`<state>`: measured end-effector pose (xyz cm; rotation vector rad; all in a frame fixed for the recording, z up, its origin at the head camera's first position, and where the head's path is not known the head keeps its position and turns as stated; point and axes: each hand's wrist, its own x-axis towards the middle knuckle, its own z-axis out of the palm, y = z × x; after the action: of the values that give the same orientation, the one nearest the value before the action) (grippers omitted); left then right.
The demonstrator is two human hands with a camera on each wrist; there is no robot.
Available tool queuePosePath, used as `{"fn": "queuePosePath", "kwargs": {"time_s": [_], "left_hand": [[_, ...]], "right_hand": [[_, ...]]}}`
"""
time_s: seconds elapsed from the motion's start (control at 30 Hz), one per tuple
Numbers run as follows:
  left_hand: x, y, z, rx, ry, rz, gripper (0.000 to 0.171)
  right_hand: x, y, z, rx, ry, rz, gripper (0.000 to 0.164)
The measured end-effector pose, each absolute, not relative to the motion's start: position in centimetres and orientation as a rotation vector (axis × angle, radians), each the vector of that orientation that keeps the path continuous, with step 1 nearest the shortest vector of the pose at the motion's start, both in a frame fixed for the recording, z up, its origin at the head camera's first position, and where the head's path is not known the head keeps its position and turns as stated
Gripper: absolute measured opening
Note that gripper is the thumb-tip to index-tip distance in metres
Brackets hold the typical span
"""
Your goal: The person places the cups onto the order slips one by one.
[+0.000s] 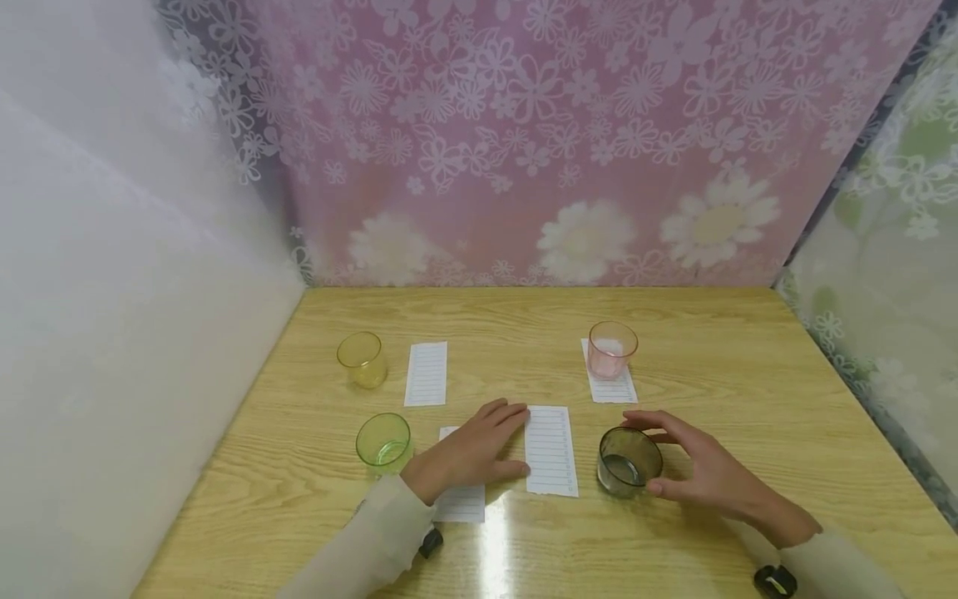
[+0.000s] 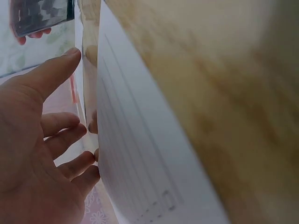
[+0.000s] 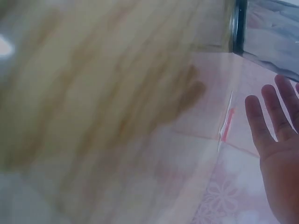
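Note:
My left hand (image 1: 479, 449) lies low over the table, its fingertips at the left edge of a lined paper slip (image 1: 550, 449). In the left wrist view the left fingers (image 2: 65, 140) are loosely bent beside the slip. My right hand (image 1: 707, 474) holds a dark grey glass cup (image 1: 629, 462) from its right side, thumb near and fingers at the far side. The right wrist view shows part of the cup (image 3: 271, 35) above the outstretched fingers (image 3: 268, 116); the thumb's contact is hidden there.
A second slip (image 1: 462, 506) lies partly under the left forearm, near a green cup (image 1: 385, 445). Further back stand a yellow cup (image 1: 362, 362), a slip (image 1: 426, 374), and a pink cup (image 1: 611, 353) on another slip (image 1: 617, 391). Curtains border the wooden table (image 1: 509, 324).

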<state>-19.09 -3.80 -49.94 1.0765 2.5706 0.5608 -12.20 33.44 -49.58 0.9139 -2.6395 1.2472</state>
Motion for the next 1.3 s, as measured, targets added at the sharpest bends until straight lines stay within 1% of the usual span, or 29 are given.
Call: {"fn": "queuePosePath", "kwargs": {"time_s": [0.13,0.3,0.47,0.67,1.3], "left_hand": [[-19.0,-3.8,-49.7,1.083,2.578,0.535,0.083],[-18.9,-3.7,-49.4,1.098,2.595,0.473,0.08],[-18.7,-3.6,-49.3,1.102,2.609,0.41,0.077],[-18.6,-3.3,-49.4,1.112,2.622,0.357,0.078],[-18.0,-1.7,-49.7,1.179,2.666,0.271,0.076]], "right_hand": [[-12.0,33.2,-49.7,0.922,-2.651,1.224,0.093],[-11.8,32.7,-49.6,0.858,-2.69,1.169,0.087],[-11.9,32.4,-49.4,0.886,-2.648,1.118,0.08],[-12.1,32.1,-49.0,0.913,-2.618,1.087,0.078],[-14.4,29.5,-47.8,0.956,-2.628,1.047,0.076]]}}
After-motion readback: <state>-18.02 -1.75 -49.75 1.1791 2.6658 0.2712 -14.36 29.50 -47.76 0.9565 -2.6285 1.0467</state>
